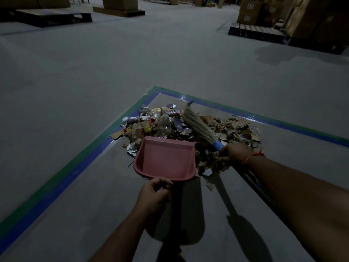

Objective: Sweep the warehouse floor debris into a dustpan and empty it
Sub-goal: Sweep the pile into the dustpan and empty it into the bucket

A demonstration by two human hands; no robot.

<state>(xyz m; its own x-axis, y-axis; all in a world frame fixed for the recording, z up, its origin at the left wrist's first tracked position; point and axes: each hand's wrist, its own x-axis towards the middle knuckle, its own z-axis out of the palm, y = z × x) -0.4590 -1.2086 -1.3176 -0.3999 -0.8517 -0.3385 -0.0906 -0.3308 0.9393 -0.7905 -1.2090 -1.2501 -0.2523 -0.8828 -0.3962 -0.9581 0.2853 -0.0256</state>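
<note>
A pink dustpan (166,159) lies on the grey floor, its mouth against a heap of debris (166,123) made of paper scraps, cardboard bits and wrappers. My left hand (155,193) grips the dustpan's handle at its near end. My right hand (235,153) holds a straw broom by the blue collar (218,145). The broom's bristles (196,123) lie over the middle of the heap, pointing away from me. The pan's inside looks bare.
Blue and green floor tape (117,133) marks a corner around the heap. Dark pallets (52,17) sit at the far left. Stacked cardboard boxes (294,14) on a pallet stand at the far right. More boxes (120,3) stand at the back centre.
</note>
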